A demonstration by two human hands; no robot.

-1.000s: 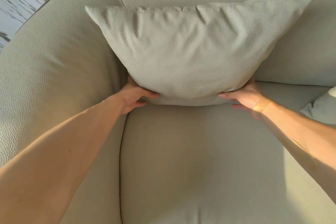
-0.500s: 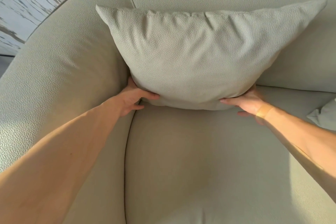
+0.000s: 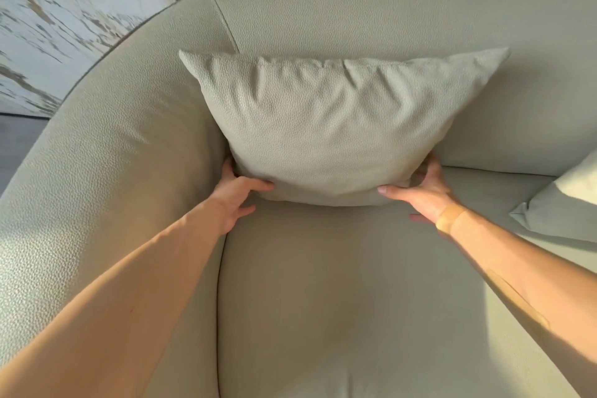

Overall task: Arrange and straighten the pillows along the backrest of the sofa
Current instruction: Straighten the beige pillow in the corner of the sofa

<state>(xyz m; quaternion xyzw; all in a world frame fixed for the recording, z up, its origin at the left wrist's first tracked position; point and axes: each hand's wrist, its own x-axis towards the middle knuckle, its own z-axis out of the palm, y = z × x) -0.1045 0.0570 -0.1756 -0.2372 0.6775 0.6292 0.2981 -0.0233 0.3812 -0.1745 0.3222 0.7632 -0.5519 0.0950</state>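
Observation:
A beige textured pillow (image 3: 326, 129) stands upright against the sofa backrest (image 3: 371, 19), in the corner by the curved left armrest (image 3: 106, 152). My left hand (image 3: 237, 195) grips its lower left corner, thumb in front and fingers behind. My right hand (image 3: 423, 192) grips the lower right corner in the same way; a plaster sits on that wrist. A second pillow (image 3: 562, 207) lies on the seat at the right edge, only partly in view.
The seat cushion (image 3: 355, 284) spreads out below the pillow. Behind the sofa runs a white wall with worn brown patches (image 3: 80, 3). A strip of grey floor (image 3: 16, 139) shows at the far left.
The view has pulled back and tilted up, so the backrest top and wall now show. The pillow sits more squarely against the backrest. Both hands keep their hold on its lower corners.

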